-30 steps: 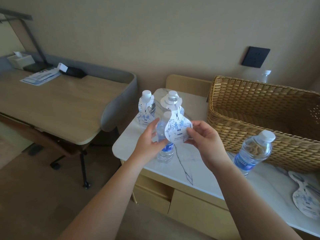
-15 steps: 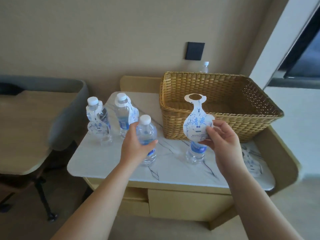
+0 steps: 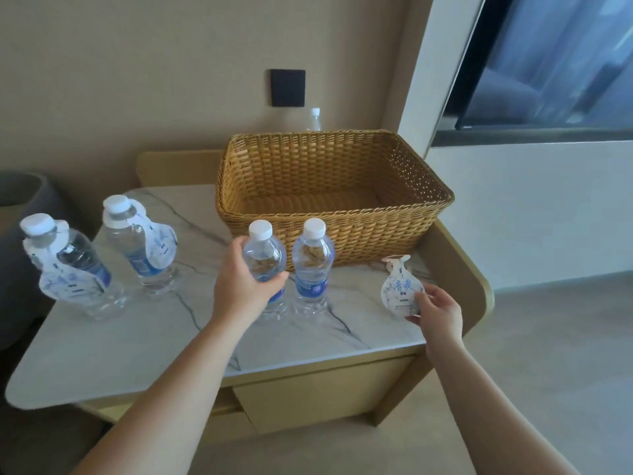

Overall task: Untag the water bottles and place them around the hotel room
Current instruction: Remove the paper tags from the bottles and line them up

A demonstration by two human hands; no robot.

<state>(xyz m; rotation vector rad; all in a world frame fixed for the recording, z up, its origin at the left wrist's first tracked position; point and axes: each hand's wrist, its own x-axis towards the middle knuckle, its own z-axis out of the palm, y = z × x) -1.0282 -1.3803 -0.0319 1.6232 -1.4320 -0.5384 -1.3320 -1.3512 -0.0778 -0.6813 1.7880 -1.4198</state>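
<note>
The untagged water bottle (image 3: pixel 265 265) in the left hand (image 3: pixel 245 286) stands at the middle of the frame on the marble counter (image 3: pixel 144 341), just in front of the wicker basket (image 3: pixel 334 186). The fingers wrap its upper body with the thumb across the front, so it is clamped, not merely touched. It looks full, so I judge it moderately heavy for its size, with thin clear plastic walls that would dent under a hard squeeze and a smooth surface that could slip. The ribbed waist or the shoulder just under the white cap looks like the surest hold; the cap alone would let it swing.

A second bare bottle (image 3: pixel 312 265) stands just to its right, close beside it; whether they touch I cannot tell.

At lower right, the right hand (image 3: pixel 435 311) pinches the paper tag (image 3: pixel 401 289) by its lower edge, fingertips closed on it, low over the counter's right end. The tag is a light, flat card with a neck hole, easily bent or creased, so an edge pinch suits it. What may be another tag's edge peeks out behind it.

At the left of the frame, 2 tagged bottles remain: the near one (image 3: pixel 70 269) and the far one (image 3: pixel 140 245), each with a tag hung round its neck. Lifting those tags means steadying the body with 1 hand, as the card may catch under the cap.

A further bottle (image 3: pixel 313 118) shows behind the basket, under a dark wall plate (image 3: pixel 287 87).
</note>
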